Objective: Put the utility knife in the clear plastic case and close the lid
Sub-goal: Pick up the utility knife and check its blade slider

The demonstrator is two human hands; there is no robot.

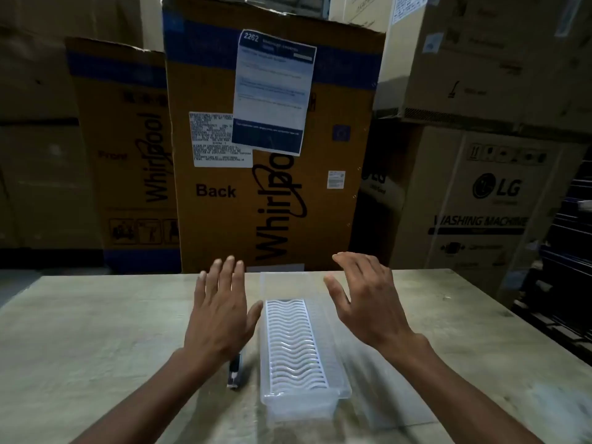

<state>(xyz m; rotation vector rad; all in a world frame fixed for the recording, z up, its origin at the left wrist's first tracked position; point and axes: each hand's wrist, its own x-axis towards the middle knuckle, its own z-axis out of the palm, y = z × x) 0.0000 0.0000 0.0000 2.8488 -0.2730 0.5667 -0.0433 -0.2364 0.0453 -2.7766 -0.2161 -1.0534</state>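
Observation:
A long clear plastic case (301, 402) lies lengthwise on the table in front of me, with a white wavy grid insert (293, 341) inside it. Whether a lid is on it I cannot tell. The utility knife (234, 370) lies on the table just left of the case, mostly hidden under my left wrist; only its dark and white near end shows. My left hand (221, 309) hovers flat with fingers spread, left of the case, thumb close to its rim. My right hand (362, 299) hovers with fingers apart over the case's right side. Both hands hold nothing.
The pale worn table (96, 331) spreads wide to both sides. Behind its far edge stand large cardboard appliance boxes (272, 155), with more stacked at the right (480, 193). A dark pallet or rack (560, 283) stands at the far right.

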